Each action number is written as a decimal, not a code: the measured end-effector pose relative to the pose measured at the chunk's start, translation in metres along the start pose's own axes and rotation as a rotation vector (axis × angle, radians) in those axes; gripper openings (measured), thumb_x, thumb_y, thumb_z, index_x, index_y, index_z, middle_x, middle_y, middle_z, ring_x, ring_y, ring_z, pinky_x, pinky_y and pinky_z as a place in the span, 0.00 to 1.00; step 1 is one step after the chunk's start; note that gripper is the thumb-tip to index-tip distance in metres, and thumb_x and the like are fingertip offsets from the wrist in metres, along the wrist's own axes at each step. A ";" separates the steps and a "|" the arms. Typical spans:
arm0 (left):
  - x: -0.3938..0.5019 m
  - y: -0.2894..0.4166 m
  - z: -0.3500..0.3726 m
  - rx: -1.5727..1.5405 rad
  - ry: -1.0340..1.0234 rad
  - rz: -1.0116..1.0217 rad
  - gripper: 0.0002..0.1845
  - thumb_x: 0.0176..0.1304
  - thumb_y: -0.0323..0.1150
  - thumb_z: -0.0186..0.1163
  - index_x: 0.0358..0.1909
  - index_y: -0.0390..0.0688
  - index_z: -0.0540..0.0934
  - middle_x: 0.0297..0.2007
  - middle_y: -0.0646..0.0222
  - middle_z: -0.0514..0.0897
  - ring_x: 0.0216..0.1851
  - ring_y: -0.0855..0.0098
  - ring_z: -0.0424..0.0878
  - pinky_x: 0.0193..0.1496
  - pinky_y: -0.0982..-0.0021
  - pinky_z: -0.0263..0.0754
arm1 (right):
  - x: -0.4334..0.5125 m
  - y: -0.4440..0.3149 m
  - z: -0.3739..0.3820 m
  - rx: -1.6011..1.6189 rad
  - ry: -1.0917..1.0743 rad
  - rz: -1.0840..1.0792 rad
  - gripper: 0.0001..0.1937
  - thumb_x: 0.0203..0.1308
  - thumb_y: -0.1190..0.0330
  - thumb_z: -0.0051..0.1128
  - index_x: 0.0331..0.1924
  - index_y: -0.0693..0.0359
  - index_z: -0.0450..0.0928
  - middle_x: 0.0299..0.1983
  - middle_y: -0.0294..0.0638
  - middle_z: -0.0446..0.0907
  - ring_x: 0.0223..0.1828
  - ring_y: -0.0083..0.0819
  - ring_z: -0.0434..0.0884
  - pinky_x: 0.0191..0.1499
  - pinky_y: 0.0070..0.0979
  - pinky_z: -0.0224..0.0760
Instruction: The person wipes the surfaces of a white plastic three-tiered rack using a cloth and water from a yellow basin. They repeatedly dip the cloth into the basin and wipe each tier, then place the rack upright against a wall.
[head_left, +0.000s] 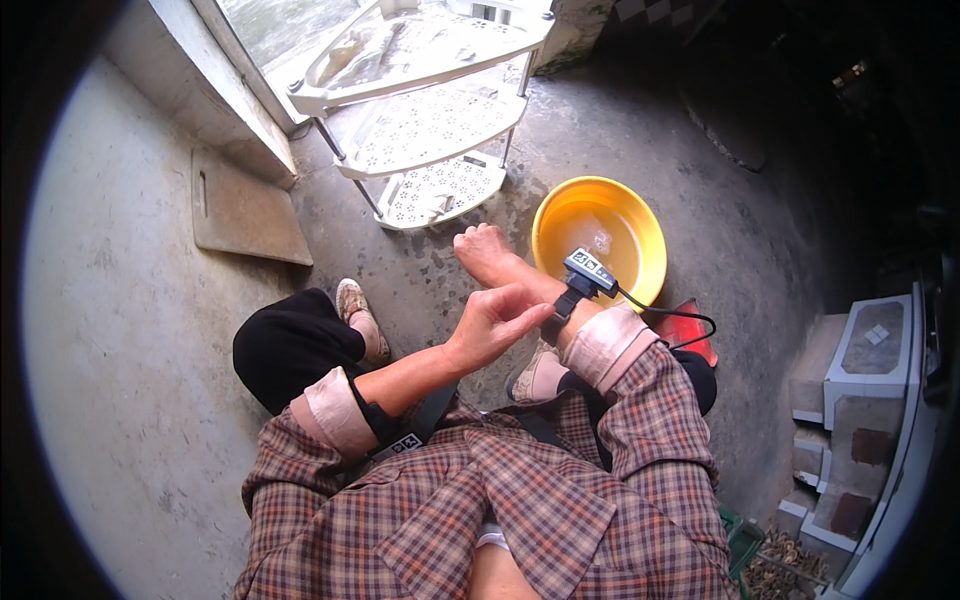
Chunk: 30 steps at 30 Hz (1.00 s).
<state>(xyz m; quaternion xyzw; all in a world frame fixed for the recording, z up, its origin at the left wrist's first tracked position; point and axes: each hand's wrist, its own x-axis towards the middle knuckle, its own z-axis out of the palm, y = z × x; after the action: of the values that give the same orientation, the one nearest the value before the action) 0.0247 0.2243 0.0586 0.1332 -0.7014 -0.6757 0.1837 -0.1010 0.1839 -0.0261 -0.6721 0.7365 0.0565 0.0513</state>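
My left hand (495, 324) reaches across my body to my right wrist. Its thumb and fingertips are at the edge of a black wrist strap (556, 322); whether they pinch it is hidden. On that strap sits a small grey device (590, 271) with printed codes and a black cable running towards my sleeve. My right hand (484, 249) is held out over the floor with its fingers curled in and nothing visible in them. Just beyond my right forearm stands a yellow plastic basin (651, 225) with a little sudsy liquid at the bottom.
A white three-tier plastic rack (431, 127) stands ahead by the doorway, with things on its top shelf. A cutting board (251, 214) leans on the left wall. Beside the basin lies a red plastic piece (688, 334). To the right is a tiled masonry structure (870, 341).
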 end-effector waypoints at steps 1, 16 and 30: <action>-0.001 -0.001 -0.001 0.010 0.003 -0.009 0.10 0.58 0.32 0.64 0.27 0.35 0.80 0.18 0.70 0.78 0.21 0.84 0.70 0.24 0.77 0.67 | -0.001 0.001 -0.002 0.056 0.017 -0.012 0.09 0.52 0.68 0.53 0.34 0.62 0.81 0.35 0.47 0.82 0.37 0.40 0.82 0.34 0.37 0.78; 0.013 -0.015 -0.045 -0.074 0.148 -0.125 0.12 0.66 0.34 0.56 0.29 0.35 0.80 0.15 0.79 0.71 0.15 0.88 0.64 0.17 0.83 0.55 | 0.008 0.018 0.023 0.528 0.535 0.376 0.24 0.61 0.56 0.45 0.58 0.58 0.68 0.65 0.50 0.61 0.66 0.43 0.61 0.67 0.53 0.39; 0.020 -0.018 -0.032 0.078 0.074 -0.006 0.07 0.62 0.30 0.60 0.33 0.36 0.80 0.22 0.79 0.75 0.22 0.87 0.68 0.24 0.84 0.62 | 0.005 0.022 0.044 0.211 0.229 0.167 0.10 0.56 0.63 0.50 0.38 0.57 0.78 0.40 0.44 0.78 0.46 0.39 0.78 0.53 0.45 0.63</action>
<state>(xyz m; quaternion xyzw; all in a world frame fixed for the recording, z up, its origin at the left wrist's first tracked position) 0.0196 0.1858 0.0426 0.1672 -0.7194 -0.6431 0.2024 -0.1235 0.1873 -0.0703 -0.6016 0.7926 -0.0938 0.0326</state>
